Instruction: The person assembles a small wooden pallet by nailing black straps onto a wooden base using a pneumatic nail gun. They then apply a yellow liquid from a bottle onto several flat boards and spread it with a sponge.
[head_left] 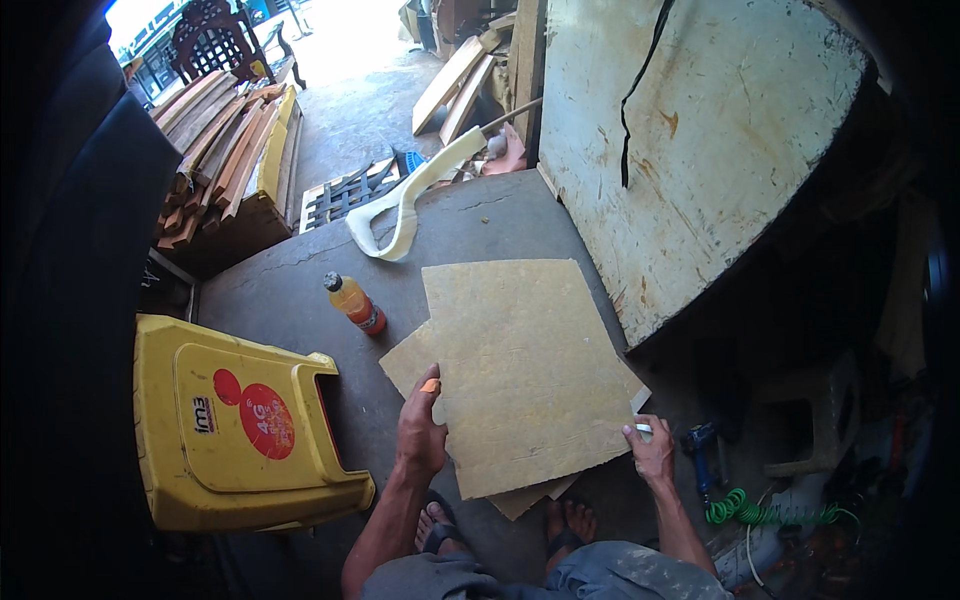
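A large tan flat sheet [525, 370] lies in front of me, turned at an angle over another tan sheet [405, 358] whose corners stick out from under it. My left hand [422, 430] is at the upper sheet's left edge, thumb and forefinger apart, with orange tape around one fingertip; its other fingers are hard to make out. At the right edge near the lower corner is my right hand [654, 455]. Pinched in its fingers is a short white stick [643, 428], which looks like a cigarette. Whether these fingers also grip the sheet cannot be made out.
A yellow plastic stool [240, 425] lies at left, near a bottle of orange-red liquid [355, 303]. Beyond are a curved cream-coloured piece [405, 215] and stacked wood strips [215, 145]. A worn pale panel [690, 150] stands right, above a blue tool [702, 460] and green coiled hose [750, 508].
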